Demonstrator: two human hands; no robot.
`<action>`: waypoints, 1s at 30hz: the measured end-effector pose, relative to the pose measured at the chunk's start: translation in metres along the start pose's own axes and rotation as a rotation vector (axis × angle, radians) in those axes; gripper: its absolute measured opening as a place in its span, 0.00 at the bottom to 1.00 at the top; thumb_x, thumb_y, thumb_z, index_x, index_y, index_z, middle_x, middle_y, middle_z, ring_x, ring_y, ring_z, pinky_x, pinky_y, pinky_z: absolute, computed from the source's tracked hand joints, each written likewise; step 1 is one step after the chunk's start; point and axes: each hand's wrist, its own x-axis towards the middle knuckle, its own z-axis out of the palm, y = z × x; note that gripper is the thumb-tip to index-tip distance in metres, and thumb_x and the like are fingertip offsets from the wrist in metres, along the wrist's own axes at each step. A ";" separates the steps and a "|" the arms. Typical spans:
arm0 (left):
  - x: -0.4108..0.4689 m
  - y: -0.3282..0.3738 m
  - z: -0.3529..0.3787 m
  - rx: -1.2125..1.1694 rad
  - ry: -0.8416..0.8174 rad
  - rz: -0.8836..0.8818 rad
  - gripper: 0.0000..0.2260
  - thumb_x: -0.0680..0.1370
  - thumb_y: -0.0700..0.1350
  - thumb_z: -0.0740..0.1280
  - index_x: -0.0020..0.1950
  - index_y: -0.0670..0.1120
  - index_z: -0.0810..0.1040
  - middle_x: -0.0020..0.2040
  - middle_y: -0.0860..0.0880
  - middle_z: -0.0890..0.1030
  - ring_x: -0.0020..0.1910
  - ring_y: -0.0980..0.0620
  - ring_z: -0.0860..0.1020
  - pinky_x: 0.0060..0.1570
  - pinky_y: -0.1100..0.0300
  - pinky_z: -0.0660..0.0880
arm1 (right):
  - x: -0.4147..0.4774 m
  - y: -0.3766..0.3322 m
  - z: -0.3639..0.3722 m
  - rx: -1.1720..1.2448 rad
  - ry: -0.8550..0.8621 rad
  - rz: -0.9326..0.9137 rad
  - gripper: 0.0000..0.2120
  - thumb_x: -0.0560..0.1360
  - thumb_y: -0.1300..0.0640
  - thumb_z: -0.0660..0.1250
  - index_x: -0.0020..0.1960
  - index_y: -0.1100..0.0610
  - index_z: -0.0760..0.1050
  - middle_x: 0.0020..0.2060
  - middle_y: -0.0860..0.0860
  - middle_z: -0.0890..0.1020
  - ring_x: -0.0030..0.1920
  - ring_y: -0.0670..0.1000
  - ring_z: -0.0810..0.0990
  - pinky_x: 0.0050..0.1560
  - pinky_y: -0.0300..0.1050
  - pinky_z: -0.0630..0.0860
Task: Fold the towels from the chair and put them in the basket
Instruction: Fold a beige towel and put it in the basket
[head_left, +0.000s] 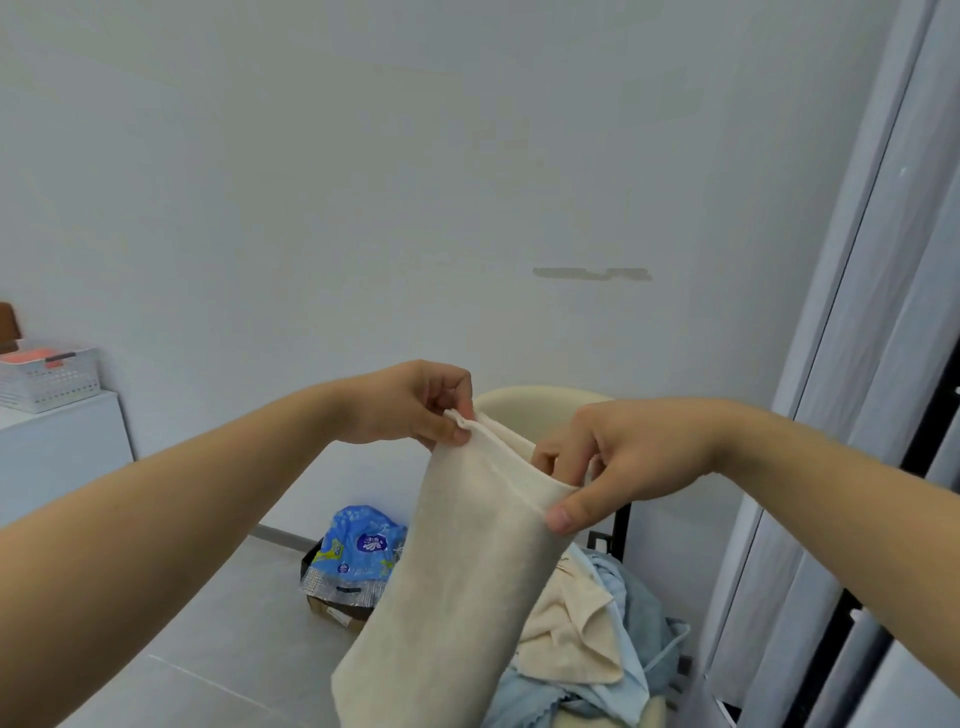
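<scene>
A cream towel hangs doubled in the air in front of me. My left hand pinches its upper left corner. My right hand pinches the upper right corner, thumb in front and fingers behind the cloth. Behind and below it stands a cream chair whose seat holds a heap of towels, cream and light blue, partly hidden by the hanging towel. A white slatted basket with something pink inside sits on a white cabinet at the far left.
On the grey floor left of the chair lies a dark box with a blue plastic pack on it. A white wall is ahead. A grey curtain and frame run down the right side.
</scene>
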 end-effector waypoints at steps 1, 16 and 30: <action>0.000 0.000 0.003 0.000 -0.023 0.000 0.06 0.77 0.30 0.69 0.51 0.35 0.75 0.47 0.41 0.80 0.47 0.45 0.79 0.48 0.53 0.80 | -0.001 0.001 -0.002 0.052 -0.035 0.006 0.12 0.75 0.46 0.73 0.47 0.54 0.87 0.46 0.51 0.83 0.44 0.48 0.77 0.49 0.46 0.75; 0.007 -0.026 -0.002 0.200 0.190 -0.081 0.07 0.75 0.37 0.74 0.48 0.48 0.84 0.49 0.44 0.85 0.45 0.48 0.81 0.54 0.46 0.80 | 0.007 0.055 0.008 -0.192 0.493 0.041 0.13 0.74 0.37 0.68 0.35 0.41 0.80 0.35 0.41 0.78 0.43 0.41 0.79 0.63 0.47 0.70; 0.030 -0.019 0.022 0.099 0.214 -0.141 0.04 0.78 0.41 0.72 0.52 0.44 0.81 0.45 0.48 0.79 0.41 0.52 0.74 0.38 0.61 0.71 | 0.006 0.091 0.001 0.206 0.535 0.336 0.17 0.72 0.59 0.77 0.57 0.47 0.78 0.45 0.46 0.86 0.40 0.43 0.83 0.44 0.39 0.76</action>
